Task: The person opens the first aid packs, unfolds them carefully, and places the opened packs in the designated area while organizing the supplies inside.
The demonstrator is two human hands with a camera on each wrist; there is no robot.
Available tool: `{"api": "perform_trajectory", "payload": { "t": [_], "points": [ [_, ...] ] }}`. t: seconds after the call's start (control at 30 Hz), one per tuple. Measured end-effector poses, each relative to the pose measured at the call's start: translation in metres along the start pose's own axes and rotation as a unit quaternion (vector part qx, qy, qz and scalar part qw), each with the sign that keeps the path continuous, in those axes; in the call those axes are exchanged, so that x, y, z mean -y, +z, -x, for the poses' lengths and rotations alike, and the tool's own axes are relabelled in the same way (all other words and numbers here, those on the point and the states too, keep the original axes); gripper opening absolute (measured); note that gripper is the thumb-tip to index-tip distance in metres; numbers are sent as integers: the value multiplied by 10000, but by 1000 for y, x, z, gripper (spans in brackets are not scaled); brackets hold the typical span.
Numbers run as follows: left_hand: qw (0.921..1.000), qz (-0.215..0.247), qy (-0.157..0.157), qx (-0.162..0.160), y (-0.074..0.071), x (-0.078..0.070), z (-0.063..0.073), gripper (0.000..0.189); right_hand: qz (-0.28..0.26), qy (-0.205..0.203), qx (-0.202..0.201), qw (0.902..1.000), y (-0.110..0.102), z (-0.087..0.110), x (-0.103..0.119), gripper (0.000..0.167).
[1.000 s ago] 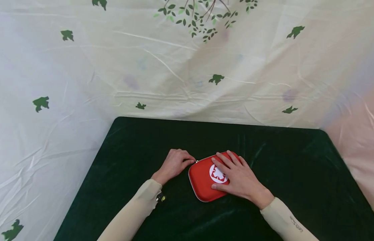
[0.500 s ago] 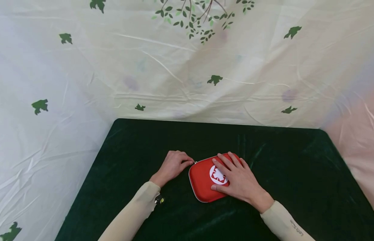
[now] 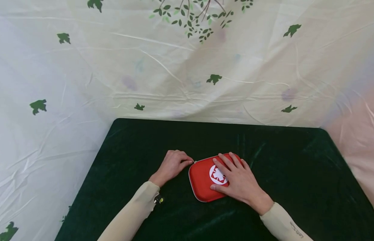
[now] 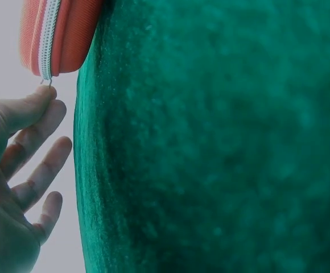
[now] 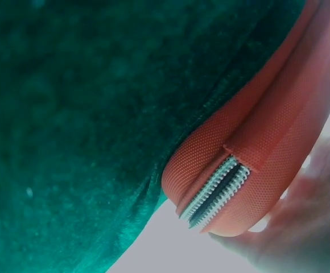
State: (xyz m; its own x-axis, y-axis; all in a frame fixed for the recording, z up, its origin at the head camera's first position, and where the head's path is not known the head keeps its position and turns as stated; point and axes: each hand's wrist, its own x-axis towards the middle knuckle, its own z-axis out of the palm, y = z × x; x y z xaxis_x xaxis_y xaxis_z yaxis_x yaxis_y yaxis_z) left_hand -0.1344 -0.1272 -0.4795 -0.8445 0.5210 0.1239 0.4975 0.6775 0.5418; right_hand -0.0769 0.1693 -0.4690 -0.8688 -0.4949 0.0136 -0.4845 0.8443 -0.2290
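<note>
A red zip case [image 3: 202, 182] with a white round emblem lies on the dark green cloth. My left hand [image 3: 172, 166] pinches the small metal zipper pull [image 3: 194, 162] at the case's far left corner between thumb and index finger. In the left wrist view, the zipper pull [image 4: 46, 83] is at the thumb tip, and the other fingers are spread apart. My right hand [image 3: 239, 179] rests on top of the case with fingers spread, partly covering the emblem. In the right wrist view, the zipper teeth [image 5: 216, 193] stand apart at one end.
Dark green velvety cloth [image 3: 144, 137] covers the table around the case. Pale fabric [image 3: 169, 80] printed with leaves and green bird shapes hangs behind and along the sides. A dark round item [image 3: 159, 199] sits at my left cuff.
The head view has shifted slightly. My left hand has moved very little to the left, keeping its pinch on the zipper pull; my right hand stays on the case.
</note>
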Motion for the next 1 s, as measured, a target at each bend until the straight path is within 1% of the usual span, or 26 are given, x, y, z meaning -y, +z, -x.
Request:
{"api": "perform_trajectory", "payload": {
  "t": [0.23, 0.53, 0.77, 1.0],
  "points": [
    [10000, -30, -25, -26, 0, -1, 0, 17, 42, 32, -12, 10000, -1, 1, 0, 94],
    [9999, -123, -84, -44, 2, -2, 3, 17, 69, 55, -82, 9999, 0, 4, 2, 93],
    [9993, -304, -179, -117, 4, -4, 1, 16, 154, 105, -93, 9998, 0, 3, 3, 94],
    [9993, -286, -192, -121, 3, -4, 2, 17, 170, 124, -106, 9997, 2, 4, 4, 95]
  ]
}}
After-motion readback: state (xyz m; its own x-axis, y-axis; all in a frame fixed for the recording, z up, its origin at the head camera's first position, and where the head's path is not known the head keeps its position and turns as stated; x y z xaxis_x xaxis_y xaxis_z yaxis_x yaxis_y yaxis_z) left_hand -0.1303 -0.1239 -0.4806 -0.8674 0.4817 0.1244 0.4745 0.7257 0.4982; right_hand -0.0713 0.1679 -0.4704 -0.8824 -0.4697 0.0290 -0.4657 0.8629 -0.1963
